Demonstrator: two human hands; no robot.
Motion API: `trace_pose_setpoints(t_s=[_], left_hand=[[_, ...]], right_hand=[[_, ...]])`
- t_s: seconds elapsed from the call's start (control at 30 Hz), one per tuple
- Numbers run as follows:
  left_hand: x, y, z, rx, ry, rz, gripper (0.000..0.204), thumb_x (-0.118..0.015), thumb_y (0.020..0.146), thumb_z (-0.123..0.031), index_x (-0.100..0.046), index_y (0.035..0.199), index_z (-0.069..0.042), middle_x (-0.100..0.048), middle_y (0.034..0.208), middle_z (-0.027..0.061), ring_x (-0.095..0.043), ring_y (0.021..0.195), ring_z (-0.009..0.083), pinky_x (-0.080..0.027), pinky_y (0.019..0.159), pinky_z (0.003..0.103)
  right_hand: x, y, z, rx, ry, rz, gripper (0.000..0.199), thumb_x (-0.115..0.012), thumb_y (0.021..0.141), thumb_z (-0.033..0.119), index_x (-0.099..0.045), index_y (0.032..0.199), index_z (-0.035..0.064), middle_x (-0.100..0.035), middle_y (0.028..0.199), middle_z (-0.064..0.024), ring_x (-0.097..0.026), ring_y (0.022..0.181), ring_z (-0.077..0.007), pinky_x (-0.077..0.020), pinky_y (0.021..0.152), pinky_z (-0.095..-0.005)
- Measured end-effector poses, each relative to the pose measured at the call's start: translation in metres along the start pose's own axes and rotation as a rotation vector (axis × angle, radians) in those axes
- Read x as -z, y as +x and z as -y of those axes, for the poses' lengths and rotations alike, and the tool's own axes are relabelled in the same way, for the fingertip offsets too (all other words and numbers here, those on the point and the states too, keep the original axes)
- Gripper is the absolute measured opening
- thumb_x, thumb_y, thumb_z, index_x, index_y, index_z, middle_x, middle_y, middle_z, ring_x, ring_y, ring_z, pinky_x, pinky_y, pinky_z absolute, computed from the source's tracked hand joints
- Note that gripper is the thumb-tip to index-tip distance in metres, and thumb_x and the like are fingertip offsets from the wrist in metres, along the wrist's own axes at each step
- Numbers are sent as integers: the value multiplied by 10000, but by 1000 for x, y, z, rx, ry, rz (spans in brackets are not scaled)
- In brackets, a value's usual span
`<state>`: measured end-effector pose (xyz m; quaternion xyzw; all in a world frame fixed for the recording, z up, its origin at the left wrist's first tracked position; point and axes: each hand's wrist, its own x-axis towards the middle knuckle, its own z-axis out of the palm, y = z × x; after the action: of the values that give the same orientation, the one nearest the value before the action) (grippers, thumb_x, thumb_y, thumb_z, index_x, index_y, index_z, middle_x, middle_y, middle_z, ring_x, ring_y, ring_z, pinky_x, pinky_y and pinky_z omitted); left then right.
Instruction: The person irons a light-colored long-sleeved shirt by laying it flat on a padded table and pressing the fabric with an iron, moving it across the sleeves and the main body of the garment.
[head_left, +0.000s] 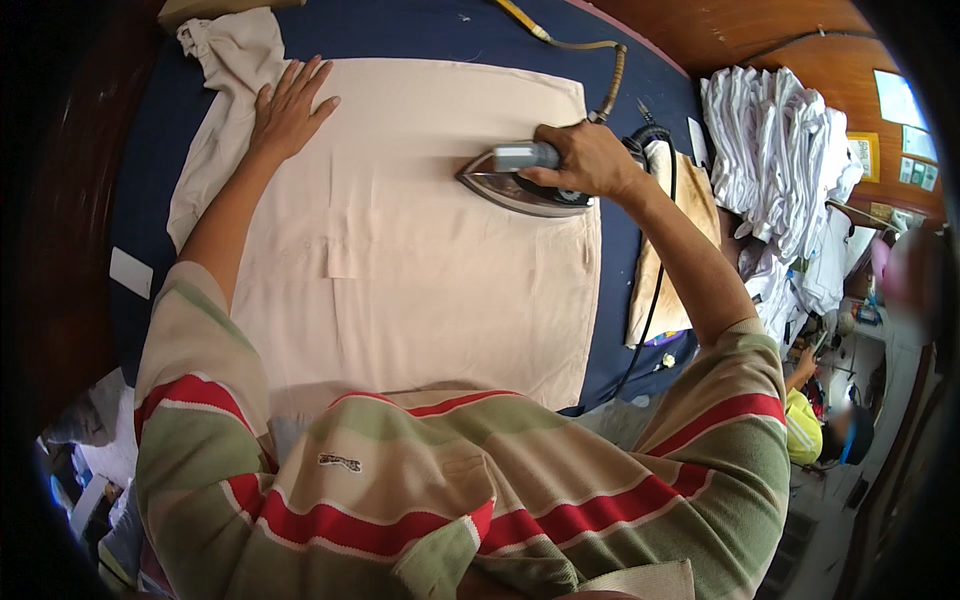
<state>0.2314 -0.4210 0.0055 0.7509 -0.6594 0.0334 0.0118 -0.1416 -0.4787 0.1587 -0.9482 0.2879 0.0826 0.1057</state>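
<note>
A pale pink-beige garment [450,300] lies spread over a dark blue ironing table [400,25]. My right hand [592,160] is wrapped round the grey handle of a clothes iron [530,190]. The iron rests on the cloth near its right edge, its pointed tip toward the left. My left hand [288,115] lies flat with fingers spread on the garment's far left part, beside a bunched sleeve [235,60]. A crease runs down the middle of the cloth, with a small fold in it.
A tan hose [617,75] and a black cord [660,270] run to the iron. Folded tan cloth [680,230] lies at the table's right. White garments [775,150] hang beyond it. A white card [131,273] lies at left. A person in yellow [803,425] is at far right.
</note>
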Motion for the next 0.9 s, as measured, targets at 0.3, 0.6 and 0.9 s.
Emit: trace_pose_setpoints(t_s=[0.3,0.6,0.9], left_hand=[[-9,0,5,-25,14,-36,556,-313,936,-513,-229,1437,-288,-188,1509,-66,-154,1392,169,-148,1086,506],[-3,0,3,-13,34,-12,515,-314,953,-443,-213,1441,-312,-179,1511,-80,-160,1390,165,-152,1090,495],[2,-1,-1,3,38,26,520,-316,949,-450,-225,1437,-295,-180,1509,-79,-157,1391,165,-157,1092,492]], right_hand=[[-3,82,113,158,32,-8,499,-572,785,538,-603,874,48,-628,627,-126,-637,619,-319,-517,583,-408],[2,63,85,154,3,100,486,-563,788,533,-609,901,63,-622,627,-150,-635,623,-320,-508,604,-420],[4,-38,-47,28,34,15,517,-601,749,540,-604,847,33,-614,649,-169,-628,629,-330,-490,587,-401]])
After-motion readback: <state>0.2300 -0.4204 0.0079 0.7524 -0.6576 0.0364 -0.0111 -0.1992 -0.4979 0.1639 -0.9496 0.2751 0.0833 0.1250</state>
